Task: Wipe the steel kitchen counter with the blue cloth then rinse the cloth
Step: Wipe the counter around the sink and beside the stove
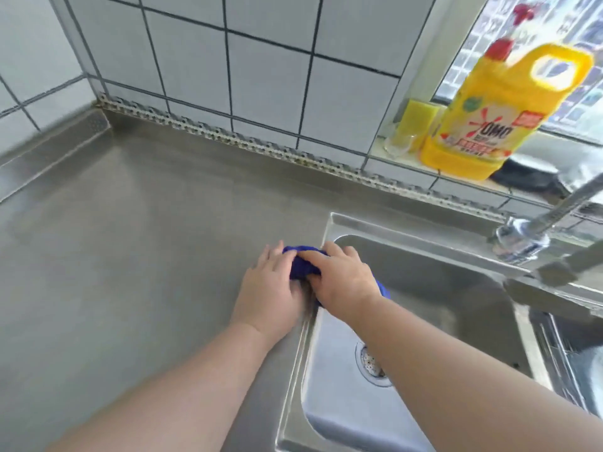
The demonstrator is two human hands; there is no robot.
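Blue cloth [301,262] sits bunched at the left rim of the sink [329,223], at the far corner where the rim meets the steel bench [130,239]; a small blue edge also shows past the right wrist, over the basin. Left hand [269,288] lies on the bench just left of the sink rim, fingers [272,252] extended fairly straight, tips against the near-left side of the cloth. Right hand [342,275] lies over the cloth from the sink side, fingers bent over the bunch; whether they grip it or only press is unclear, since the cloth is mostly hidden beneath both hands. Both hands touch each other at the cloth. Drain strainer [372,363] is visible in the basin floor, partly behind the right forearm. Tap [522,236] stands at the far rim of the sink, to the right. Yellow detergent bottle [483,115] stands on the tiled ledge beyond the sink, a yellow sponge [417,122] and a clear glass [396,143] just left of it.
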